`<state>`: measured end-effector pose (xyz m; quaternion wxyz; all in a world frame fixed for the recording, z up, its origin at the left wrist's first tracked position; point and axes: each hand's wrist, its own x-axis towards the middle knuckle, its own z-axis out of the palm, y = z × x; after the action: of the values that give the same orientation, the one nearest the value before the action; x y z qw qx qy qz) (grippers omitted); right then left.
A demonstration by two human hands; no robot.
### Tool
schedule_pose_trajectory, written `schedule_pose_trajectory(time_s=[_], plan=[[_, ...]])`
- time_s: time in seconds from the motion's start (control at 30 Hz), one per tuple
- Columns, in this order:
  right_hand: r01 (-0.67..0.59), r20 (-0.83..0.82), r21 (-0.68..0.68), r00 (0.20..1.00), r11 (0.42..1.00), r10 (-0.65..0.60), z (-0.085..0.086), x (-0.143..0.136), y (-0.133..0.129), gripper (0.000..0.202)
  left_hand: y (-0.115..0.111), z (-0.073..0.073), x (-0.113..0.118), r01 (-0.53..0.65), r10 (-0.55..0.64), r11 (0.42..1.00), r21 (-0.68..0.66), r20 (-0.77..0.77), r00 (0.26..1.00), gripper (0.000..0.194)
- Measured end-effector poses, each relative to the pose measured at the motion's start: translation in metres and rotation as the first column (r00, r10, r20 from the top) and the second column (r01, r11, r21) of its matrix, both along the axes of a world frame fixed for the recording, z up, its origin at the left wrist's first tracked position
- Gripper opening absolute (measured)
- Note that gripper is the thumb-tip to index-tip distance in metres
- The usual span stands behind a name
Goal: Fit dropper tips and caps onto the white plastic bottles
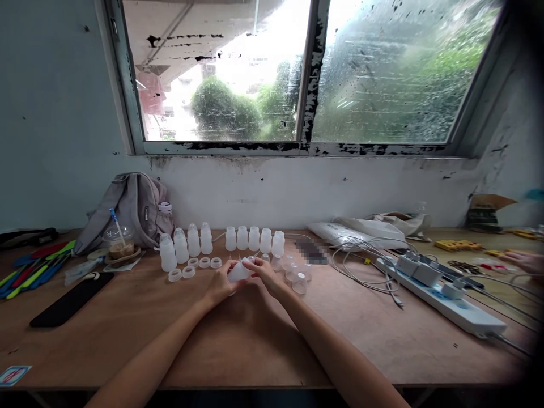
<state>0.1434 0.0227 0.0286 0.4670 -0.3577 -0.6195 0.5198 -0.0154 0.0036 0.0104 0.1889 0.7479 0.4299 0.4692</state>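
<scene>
Above the table's middle, my left hand [221, 283] is closed around a translucent white baby bottle [238, 272]. My right hand [264, 271] has its fingers closed at the bottle's upper end; what exactly they pinch there is too small to tell. Behind my hands stands a row of several open bottles [254, 239]. Several bottles with clear caps [181, 246] stand to their left. Several white collar rings [188, 272] lie just left of my left hand. To the right of my right hand are several clear caps [299, 284], partly overlapping in view.
A power strip [446, 303] with plugged chargers and loose cables [361, 277] occupies the right side. At left are a backpack [131, 209], an iced drink cup [119, 242], a black pouch [72, 300] and colourful utensils [38, 269]. Another person's hand [525, 262] shows at far right.
</scene>
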Motion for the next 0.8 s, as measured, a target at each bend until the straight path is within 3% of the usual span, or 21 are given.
schedule_pose_trajectory(time_s=[0.07, 0.17, 0.27, 0.37, 0.53, 0.7, 0.8], plan=[[0.057, -0.002, 0.016, 0.998, 0.998, -0.057, -0.001, -0.001, -0.001, 0.032, -0.002, 0.001, 0.001, -0.015, 0.015, 0.999, 0.043, -0.009, 1.000, 0.044], [-0.009, -0.066, 0.038, 0.998, 0.999, 0.011, 0.000, -0.002, -0.002, 0.031, 0.001, 0.000, 0.001, -0.021, 0.024, 0.999, -0.032, 0.078, 0.997, 0.047], [-0.141, -0.164, 0.014, 0.976, 0.990, 0.141, 0.001, -0.001, -0.002, 0.032, 0.005, -0.001, 0.002, 0.118, -0.081, 0.975, -0.189, 0.191, 0.978, 0.044], [-0.139, -0.224, 0.005, 0.965, 0.990, 0.136, 0.000, -0.002, 0.000, 0.035, 0.006, -0.001, 0.004, 0.207, -0.158, 0.954, -0.218, 0.222, 0.962, 0.042], [-0.015, -0.192, 0.079, 0.981, 0.997, 0.030, 0.000, -0.006, -0.003, 0.033, -0.001, 0.000, 0.004, 0.057, -0.051, 0.996, -0.063, 0.089, 0.995, 0.040], [-0.034, -0.102, 0.176, 0.993, 0.984, 0.053, -0.002, -0.003, 0.001, 0.036, -0.004, 0.002, 0.000, -0.080, 0.085, 0.994, 0.079, -0.058, 0.995, 0.039], [0.153, -0.079, 0.184, 0.987, 0.971, -0.141, -0.011, 0.007, 0.017, 0.047, -0.003, 0.002, -0.002, -0.180, 0.191, 0.978, 0.109, -0.095, 0.977, 0.038]])
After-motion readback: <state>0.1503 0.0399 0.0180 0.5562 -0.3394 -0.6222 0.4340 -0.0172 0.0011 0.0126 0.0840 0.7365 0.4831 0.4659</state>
